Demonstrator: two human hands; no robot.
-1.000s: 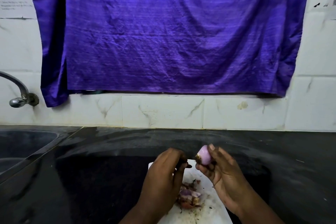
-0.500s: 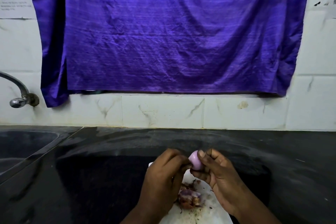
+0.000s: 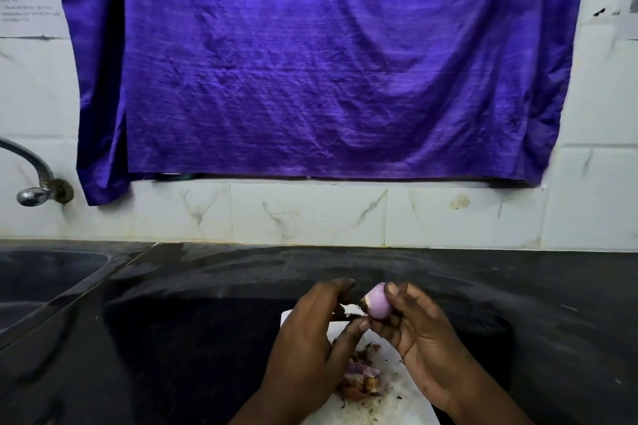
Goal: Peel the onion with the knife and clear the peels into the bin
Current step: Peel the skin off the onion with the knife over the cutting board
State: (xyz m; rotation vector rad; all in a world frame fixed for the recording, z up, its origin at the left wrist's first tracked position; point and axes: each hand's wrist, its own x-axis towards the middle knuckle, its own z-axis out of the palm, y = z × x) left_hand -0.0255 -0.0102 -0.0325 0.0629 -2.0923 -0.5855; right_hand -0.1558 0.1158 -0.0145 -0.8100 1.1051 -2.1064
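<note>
A small peeled pink onion (image 3: 378,302) is pinched in the fingertips of my right hand (image 3: 424,348), held above the white cutting board (image 3: 393,405). Its dark root end points left. My left hand (image 3: 310,348) is closed around a dark-handled knife (image 3: 341,312), which is mostly hidden by the fingers; its tip sits at the onion's root end. A heap of purple and brown peels (image 3: 360,379) lies on the board under the hands. No bin is in view.
The board rests at the front of a black stone counter (image 3: 518,286). A sink (image 3: 41,283) with a metal tap (image 3: 31,179) is at the left. A purple cloth (image 3: 310,62) hangs on the tiled wall behind.
My right hand has turned the onion, so the root end faces left toward the knife. My left hand has moved up against it. The peels have stayed on the board.
</note>
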